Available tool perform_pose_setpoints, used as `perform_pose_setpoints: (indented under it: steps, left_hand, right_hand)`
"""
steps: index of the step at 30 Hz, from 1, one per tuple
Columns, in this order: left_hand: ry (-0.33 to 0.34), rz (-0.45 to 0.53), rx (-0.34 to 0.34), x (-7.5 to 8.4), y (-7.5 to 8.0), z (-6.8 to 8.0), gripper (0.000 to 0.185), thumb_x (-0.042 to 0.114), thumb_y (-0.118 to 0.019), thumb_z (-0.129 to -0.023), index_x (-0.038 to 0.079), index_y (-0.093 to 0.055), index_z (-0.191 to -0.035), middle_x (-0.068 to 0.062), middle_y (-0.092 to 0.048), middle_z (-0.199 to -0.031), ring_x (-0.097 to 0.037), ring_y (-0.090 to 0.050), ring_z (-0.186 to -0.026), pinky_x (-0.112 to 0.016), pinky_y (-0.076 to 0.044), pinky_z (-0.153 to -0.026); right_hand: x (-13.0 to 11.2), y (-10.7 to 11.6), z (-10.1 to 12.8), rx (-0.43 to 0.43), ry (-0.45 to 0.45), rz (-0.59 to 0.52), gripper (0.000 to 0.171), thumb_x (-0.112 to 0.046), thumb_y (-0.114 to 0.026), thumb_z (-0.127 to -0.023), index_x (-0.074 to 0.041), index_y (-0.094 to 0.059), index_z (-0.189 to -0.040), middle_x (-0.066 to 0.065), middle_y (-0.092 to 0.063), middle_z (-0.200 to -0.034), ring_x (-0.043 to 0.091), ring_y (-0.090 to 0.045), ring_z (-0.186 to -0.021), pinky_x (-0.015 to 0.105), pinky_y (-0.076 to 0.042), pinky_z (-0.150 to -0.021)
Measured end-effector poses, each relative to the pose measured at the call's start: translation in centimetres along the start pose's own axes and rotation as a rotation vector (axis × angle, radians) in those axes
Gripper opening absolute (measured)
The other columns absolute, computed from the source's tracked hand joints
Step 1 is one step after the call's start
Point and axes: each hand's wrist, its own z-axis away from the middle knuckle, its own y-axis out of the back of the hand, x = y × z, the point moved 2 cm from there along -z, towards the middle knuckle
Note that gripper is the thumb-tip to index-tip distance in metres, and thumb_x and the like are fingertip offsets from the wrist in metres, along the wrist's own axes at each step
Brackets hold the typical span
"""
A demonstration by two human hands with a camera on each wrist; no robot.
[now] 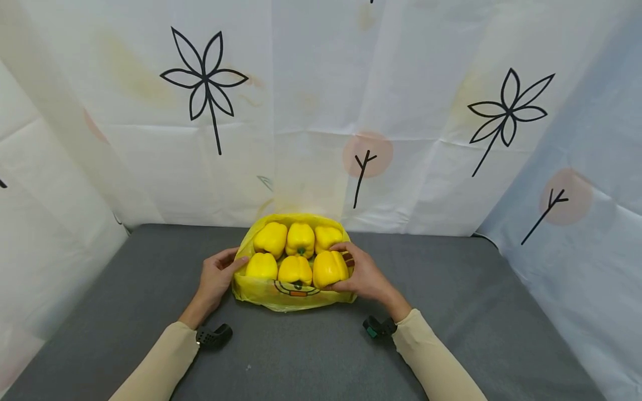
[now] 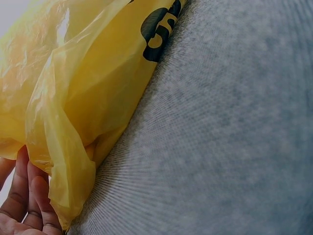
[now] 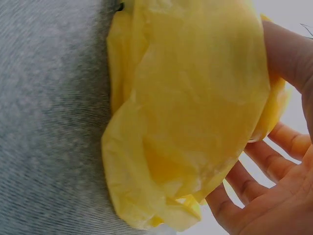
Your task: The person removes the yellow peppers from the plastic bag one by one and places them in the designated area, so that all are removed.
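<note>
A yellow plastic bag (image 1: 293, 295) lies on the grey table (image 1: 451, 323) with several yellow bell peppers (image 1: 300, 239) in two rows inside it. My left hand (image 1: 232, 266) holds the bag's left rim, thumb on top; in the left wrist view its fingers (image 2: 24, 196) lie behind a fold of the bag (image 2: 88, 88). My right hand (image 1: 348, 270) wraps the bag's right side around the front right pepper (image 1: 328, 268). In the right wrist view its fingers (image 3: 259, 186) curl under the bag (image 3: 190, 112).
White cloth with black flower drawings (image 1: 205, 83) hangs behind the bag and along both sides of the table. Bare grey surface (image 1: 301, 356) lies between the bag and me. Black wrist cameras (image 1: 213, 337) sit on both forearms.
</note>
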Motion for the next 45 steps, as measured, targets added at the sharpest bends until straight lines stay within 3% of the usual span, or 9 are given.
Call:
perform_pose_setpoints:
  steps: [8, 17, 25, 30, 36, 45]
  left_hand:
    - [0.016, 0.004, -0.012, -0.3, 0.1, -0.2, 0.038, 0.019, -0.066, -0.089, -0.003, -0.061, -0.12, -0.023, -0.059, -0.111, -0.007, -0.057, -0.084, -0.017, -0.049, -0.07]
    - [-0.001, -0.002, -0.021, 2.1, -0.3, 0.8, 0.037, 0.013, -0.063, -0.091, -0.009, -0.058, -0.12, -0.027, -0.058, -0.111, -0.005, -0.057, -0.083, -0.017, -0.049, -0.07]
    - [0.001, 0.007, -0.025, 2.1, -0.2, 0.8, 0.036, 0.014, -0.063, -0.091, -0.008, -0.059, -0.119, -0.022, -0.06, -0.107, -0.007, -0.057, -0.082, -0.017, -0.049, -0.069]
    - [0.005, 0.011, -0.025, 2.0, -0.3, 0.7, 0.036, 0.013, -0.063, -0.091, -0.008, -0.059, -0.119, -0.024, -0.059, -0.108, -0.007, -0.057, -0.081, -0.018, -0.049, -0.069]
    - [0.01, 0.005, -0.028, 2.1, -0.3, 0.6, 0.036, 0.014, -0.063, -0.091, -0.008, -0.059, -0.119, -0.026, -0.058, -0.11, -0.007, -0.057, -0.082, -0.017, -0.049, -0.069]
    - [0.018, -0.002, -0.02, 2.3, -0.3, 0.7, 0.035, 0.013, -0.063, -0.091, -0.009, -0.059, -0.118, -0.027, -0.058, -0.111, -0.005, -0.056, -0.082, -0.017, -0.049, -0.07]
  right_hand:
    - [-0.9, 1.2, -0.1, 0.035, 0.019, -0.046, 0.079, -0.021, -0.088, -0.063, -0.013, -0.048, -0.131, 0.003, -0.048, -0.127, 0.029, -0.051, -0.106, 0.047, -0.044, -0.088]
    - [-0.8, 3.4, 0.0, 0.055, -0.03, -0.112, 0.076, -0.016, -0.084, -0.069, -0.013, -0.046, -0.136, 0.008, -0.047, -0.131, 0.028, -0.051, -0.111, 0.048, -0.046, -0.088]
    - [0.7, 6.3, -0.6, 0.063, -0.13, -0.203, 0.072, -0.004, -0.079, -0.074, -0.009, -0.044, -0.137, 0.014, -0.041, -0.134, 0.037, -0.046, -0.112, 0.048, -0.049, -0.082]
    - [2.1, 8.1, -1.1, 0.088, -0.19, -0.209, 0.07, -0.012, -0.08, -0.074, -0.015, -0.046, -0.135, 0.007, -0.042, -0.133, 0.032, -0.047, -0.111, 0.042, -0.05, -0.081]
    - [3.7, 9.6, -1.6, 0.122, -0.259, -0.212, 0.074, -0.015, -0.08, -0.075, -0.012, -0.043, -0.138, 0.012, -0.04, -0.134, 0.035, -0.044, -0.113, 0.047, -0.047, -0.087]
    - [5.8, 10.1, -2.4, 0.085, -0.378, -0.195, 0.077, -0.017, -0.08, -0.074, -0.01, -0.04, -0.14, 0.013, -0.04, -0.137, 0.036, -0.045, -0.114, 0.05, -0.042, -0.093]
